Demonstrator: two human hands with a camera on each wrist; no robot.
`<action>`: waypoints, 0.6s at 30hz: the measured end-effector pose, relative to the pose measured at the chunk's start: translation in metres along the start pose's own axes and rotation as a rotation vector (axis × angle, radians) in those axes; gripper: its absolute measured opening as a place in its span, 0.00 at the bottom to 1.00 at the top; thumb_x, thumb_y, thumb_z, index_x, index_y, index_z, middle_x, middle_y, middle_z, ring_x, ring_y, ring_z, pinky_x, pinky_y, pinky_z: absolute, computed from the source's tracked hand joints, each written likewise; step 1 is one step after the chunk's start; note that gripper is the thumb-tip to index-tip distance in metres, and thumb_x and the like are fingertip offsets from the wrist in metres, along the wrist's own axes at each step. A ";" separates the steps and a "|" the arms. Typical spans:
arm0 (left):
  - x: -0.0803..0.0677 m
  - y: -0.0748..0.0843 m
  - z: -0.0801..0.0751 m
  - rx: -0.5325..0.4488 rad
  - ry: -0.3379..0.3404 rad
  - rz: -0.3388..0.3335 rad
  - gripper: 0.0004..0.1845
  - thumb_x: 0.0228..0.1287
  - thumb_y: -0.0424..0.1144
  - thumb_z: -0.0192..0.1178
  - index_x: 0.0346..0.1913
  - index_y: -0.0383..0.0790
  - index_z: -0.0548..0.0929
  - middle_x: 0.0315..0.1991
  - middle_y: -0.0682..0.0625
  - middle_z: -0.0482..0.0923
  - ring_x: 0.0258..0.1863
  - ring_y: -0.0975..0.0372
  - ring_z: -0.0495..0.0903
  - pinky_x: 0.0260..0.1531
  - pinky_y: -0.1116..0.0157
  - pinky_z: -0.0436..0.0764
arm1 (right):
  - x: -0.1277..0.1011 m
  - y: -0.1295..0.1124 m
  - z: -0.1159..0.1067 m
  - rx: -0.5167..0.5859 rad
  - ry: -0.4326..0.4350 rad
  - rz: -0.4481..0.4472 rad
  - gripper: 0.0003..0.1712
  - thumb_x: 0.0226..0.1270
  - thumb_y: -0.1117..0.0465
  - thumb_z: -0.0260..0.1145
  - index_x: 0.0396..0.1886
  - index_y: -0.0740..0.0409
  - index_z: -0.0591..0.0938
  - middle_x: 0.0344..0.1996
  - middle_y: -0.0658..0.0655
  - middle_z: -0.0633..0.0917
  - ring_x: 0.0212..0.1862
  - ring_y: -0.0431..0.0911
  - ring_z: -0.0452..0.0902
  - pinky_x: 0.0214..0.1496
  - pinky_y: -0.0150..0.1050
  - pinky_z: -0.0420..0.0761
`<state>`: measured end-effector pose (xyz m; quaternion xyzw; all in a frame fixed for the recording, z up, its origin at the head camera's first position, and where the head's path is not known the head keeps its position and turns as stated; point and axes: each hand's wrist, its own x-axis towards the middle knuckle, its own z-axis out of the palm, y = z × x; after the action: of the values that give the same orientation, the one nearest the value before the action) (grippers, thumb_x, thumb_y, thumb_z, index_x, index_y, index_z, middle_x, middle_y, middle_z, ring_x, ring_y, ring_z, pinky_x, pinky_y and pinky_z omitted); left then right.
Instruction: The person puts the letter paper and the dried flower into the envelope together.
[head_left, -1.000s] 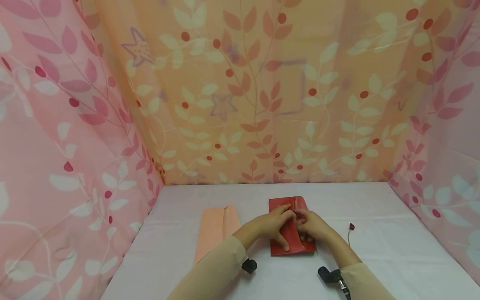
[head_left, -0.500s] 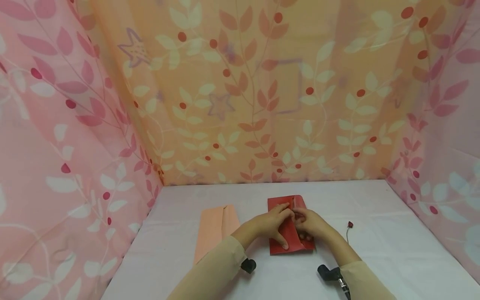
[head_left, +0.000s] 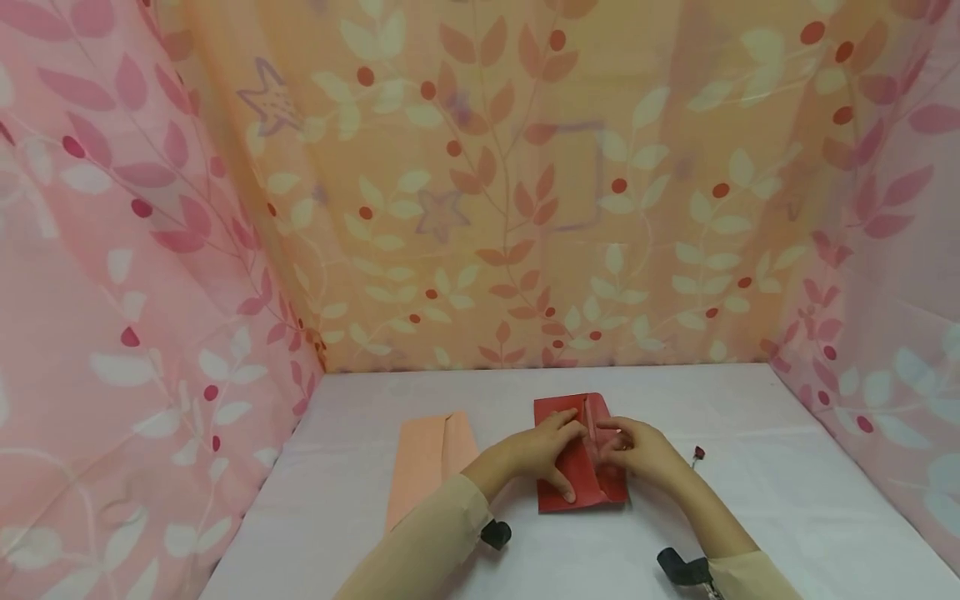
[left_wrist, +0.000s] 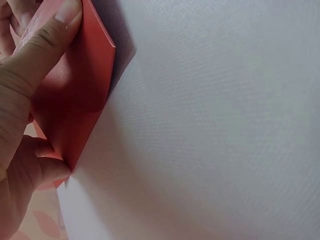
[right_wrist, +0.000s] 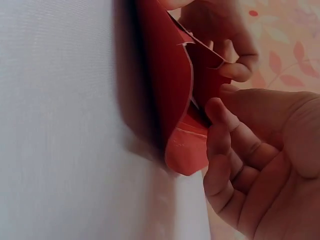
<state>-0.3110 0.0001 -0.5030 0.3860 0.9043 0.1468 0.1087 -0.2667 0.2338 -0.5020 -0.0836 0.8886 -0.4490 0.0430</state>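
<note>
A red paper envelope [head_left: 570,479] lies on the white table with its flap turned out to the right. My left hand [head_left: 542,454] holds it, thumb on its front face and fingers at the opening edge. In the left wrist view the envelope [left_wrist: 82,85] bulges between that thumb and the fingers. Beside the opening is my right hand [head_left: 643,454], fingers loosely bent over the flap, with nothing visible between them. The right wrist view shows the envelope's mouth [right_wrist: 187,90] gaping near these fingertips; whether they touch it I cannot tell.
A peach envelope [head_left: 420,458] lies to the left, partly behind the left forearm. To the right is a small dark red flower [head_left: 699,452] on a thin stem, partly hidden by the right arm. Patterned curtains [head_left: 480,208] enclose the white table [head_left: 375,387].
My right hand has drawn back to the right from the envelope's opening, and its fingers have spread a little. The left hand stays in place on the red envelope.
</note>
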 end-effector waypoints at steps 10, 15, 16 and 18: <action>0.002 0.000 0.001 -0.031 0.007 -0.028 0.50 0.42 0.61 0.81 0.70 0.63 0.65 0.82 0.53 0.48 0.80 0.57 0.53 0.60 0.59 0.81 | -0.021 -0.001 -0.023 -0.126 0.136 -0.037 0.26 0.64 0.57 0.75 0.61 0.54 0.82 0.31 0.47 0.85 0.31 0.41 0.78 0.31 0.34 0.78; 0.001 0.000 0.002 -0.044 0.006 -0.026 0.50 0.43 0.59 0.81 0.70 0.62 0.65 0.82 0.53 0.48 0.80 0.57 0.53 0.56 0.60 0.83 | -0.031 0.007 -0.033 -0.201 0.178 -0.055 0.25 0.64 0.52 0.76 0.59 0.53 0.83 0.30 0.44 0.84 0.33 0.40 0.77 0.33 0.33 0.76; 0.001 0.000 0.002 -0.047 0.004 -0.023 0.50 0.43 0.59 0.81 0.70 0.63 0.65 0.82 0.54 0.48 0.80 0.57 0.52 0.56 0.61 0.83 | -0.034 0.009 -0.034 -0.211 0.185 -0.053 0.26 0.64 0.51 0.76 0.59 0.54 0.83 0.30 0.44 0.84 0.33 0.40 0.77 0.32 0.33 0.76; 0.001 0.000 0.003 -0.052 -0.001 -0.018 0.50 0.43 0.60 0.81 0.70 0.63 0.65 0.82 0.54 0.47 0.80 0.57 0.51 0.56 0.61 0.83 | -0.038 0.013 -0.038 -0.229 0.202 -0.044 0.26 0.64 0.49 0.76 0.58 0.54 0.83 0.30 0.43 0.84 0.34 0.40 0.77 0.33 0.33 0.75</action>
<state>-0.3110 0.0018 -0.5058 0.3751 0.9034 0.1689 0.1205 -0.2364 0.2783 -0.4899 -0.0617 0.9317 -0.3519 -0.0662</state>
